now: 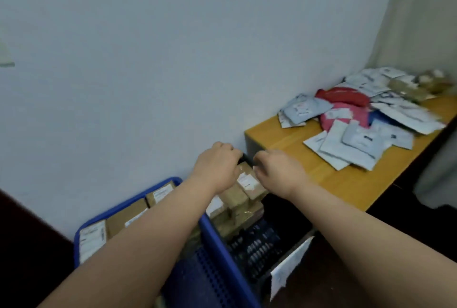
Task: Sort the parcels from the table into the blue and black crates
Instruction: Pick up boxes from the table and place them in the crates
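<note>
My left hand (217, 166) and my right hand (278, 170) are closed on either side of a small brown box (247, 180) with a white label. It sits on top of a stack of brown boxes (235, 218) at the far end of the black crate (257, 253). To its left, the blue crate (217, 241) holds several labelled brown boxes (126, 216) along its far wall; my left forearm crosses over it. A heap of flat white mailer parcels (358, 142) lies on the wooden table (346, 184) to the right.
Red and pink soft bags (343, 100) lie among the mailers, and brownish packets (415, 87) sit at the table's far end. A white sheet (289, 265) hangs on the black crate's near side. A pale wall runs behind; a curtain hangs at far right.
</note>
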A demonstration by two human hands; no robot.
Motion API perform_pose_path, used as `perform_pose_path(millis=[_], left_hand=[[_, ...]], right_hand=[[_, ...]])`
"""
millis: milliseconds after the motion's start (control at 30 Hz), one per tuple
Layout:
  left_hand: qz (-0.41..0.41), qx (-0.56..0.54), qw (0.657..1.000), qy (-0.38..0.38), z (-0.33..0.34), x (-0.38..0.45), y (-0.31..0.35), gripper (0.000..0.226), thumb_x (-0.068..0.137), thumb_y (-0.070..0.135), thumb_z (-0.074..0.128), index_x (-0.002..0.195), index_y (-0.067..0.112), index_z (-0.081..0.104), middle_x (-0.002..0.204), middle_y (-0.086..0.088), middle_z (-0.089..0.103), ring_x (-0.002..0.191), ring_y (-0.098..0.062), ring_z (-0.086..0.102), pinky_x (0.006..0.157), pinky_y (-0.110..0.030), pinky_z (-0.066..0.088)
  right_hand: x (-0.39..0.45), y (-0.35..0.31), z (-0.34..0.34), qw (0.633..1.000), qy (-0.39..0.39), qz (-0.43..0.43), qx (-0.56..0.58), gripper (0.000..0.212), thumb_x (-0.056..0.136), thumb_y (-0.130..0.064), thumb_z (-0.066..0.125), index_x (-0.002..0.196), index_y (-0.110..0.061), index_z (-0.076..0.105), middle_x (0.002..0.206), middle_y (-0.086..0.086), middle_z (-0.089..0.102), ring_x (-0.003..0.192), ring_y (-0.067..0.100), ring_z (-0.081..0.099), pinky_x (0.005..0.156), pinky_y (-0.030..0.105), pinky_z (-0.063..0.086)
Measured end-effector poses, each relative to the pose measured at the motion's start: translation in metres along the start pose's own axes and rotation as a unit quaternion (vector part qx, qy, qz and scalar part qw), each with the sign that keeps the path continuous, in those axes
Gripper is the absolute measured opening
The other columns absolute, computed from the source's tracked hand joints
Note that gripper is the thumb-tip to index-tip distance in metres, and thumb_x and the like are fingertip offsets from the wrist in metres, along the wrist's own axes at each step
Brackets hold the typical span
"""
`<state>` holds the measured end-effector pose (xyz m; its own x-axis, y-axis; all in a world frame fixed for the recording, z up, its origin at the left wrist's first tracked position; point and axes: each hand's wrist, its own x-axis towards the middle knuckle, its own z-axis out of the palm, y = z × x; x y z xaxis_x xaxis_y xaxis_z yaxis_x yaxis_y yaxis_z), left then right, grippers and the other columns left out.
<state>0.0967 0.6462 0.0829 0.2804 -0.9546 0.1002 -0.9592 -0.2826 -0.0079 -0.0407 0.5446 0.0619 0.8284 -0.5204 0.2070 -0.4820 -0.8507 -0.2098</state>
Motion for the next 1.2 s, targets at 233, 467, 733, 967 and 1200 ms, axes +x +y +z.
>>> perform_pose_path(millis=[233, 467, 733, 967, 1200], left_hand=[[0.109, 0.037, 0.993, 0.010, -0.056, 0.117, 0.208, 0.041, 0.095, 0.041, 0.048, 0.131, 0.021, 0.052, 0.129, -0.006, 0.050, 0.126, -0.026, 0.041, 0.089, -0.038, 0.044], [0.190, 0.050, 0.980, 0.033, -0.099, 0.201, 0.358, 0.037, 0.095, 0.041, 0.048, 0.125, 0.021, 0.055, 0.123, -0.007, 0.056, 0.117, -0.027, 0.049, 0.080, -0.036, 0.043], [0.252, 0.086, 0.964, 0.019, -0.104, 0.278, 0.451, 0.037, 0.093, 0.043, 0.051, 0.122, 0.020, 0.055, 0.118, -0.008, 0.055, 0.113, -0.028, 0.050, 0.075, -0.037, 0.043], [0.275, 0.078, 0.958, 0.016, -0.089, 0.378, 0.504, 0.041, 0.093, 0.044, 0.051, 0.127, 0.022, 0.052, 0.122, -0.009, 0.054, 0.114, -0.029, 0.050, 0.087, -0.043, 0.050], [0.297, 0.058, 0.952, -0.039, -0.033, 0.517, 0.559, 0.054, 0.093, 0.049, 0.053, 0.139, 0.024, 0.043, 0.136, -0.008, 0.045, 0.124, -0.029, 0.046, 0.095, -0.044, 0.046]], right_hand=[[-0.075, 0.201, -0.126, 0.989, 0.092, 0.091, -0.071, 0.031, 0.098, -0.036, 0.045, 0.117, -0.015, 0.057, 0.116, 0.006, 0.060, 0.111, 0.025, 0.052, 0.078, 0.036, 0.044], [-0.135, 0.336, -0.221, 0.970, 0.145, 0.165, -0.105, 0.027, 0.096, -0.032, 0.045, 0.113, -0.015, 0.059, 0.111, 0.005, 0.061, 0.106, 0.026, 0.053, 0.078, 0.035, 0.047], [-0.166, 0.430, -0.259, 0.954, 0.152, 0.231, -0.114, 0.030, 0.096, -0.033, 0.048, 0.118, -0.016, 0.059, 0.115, 0.005, 0.060, 0.111, 0.026, 0.051, 0.081, 0.036, 0.047], [-0.150, 0.530, -0.270, 0.943, 0.145, 0.278, -0.110, 0.031, 0.094, -0.032, 0.050, 0.119, -0.016, 0.058, 0.116, 0.006, 0.060, 0.111, 0.027, 0.051, 0.082, 0.034, 0.046], [-0.078, 0.661, -0.261, 0.952, 0.080, 0.278, -0.100, 0.042, 0.094, -0.036, 0.053, 0.131, -0.016, 0.051, 0.127, 0.007, 0.055, 0.120, 0.028, 0.046, 0.094, 0.037, 0.044]])
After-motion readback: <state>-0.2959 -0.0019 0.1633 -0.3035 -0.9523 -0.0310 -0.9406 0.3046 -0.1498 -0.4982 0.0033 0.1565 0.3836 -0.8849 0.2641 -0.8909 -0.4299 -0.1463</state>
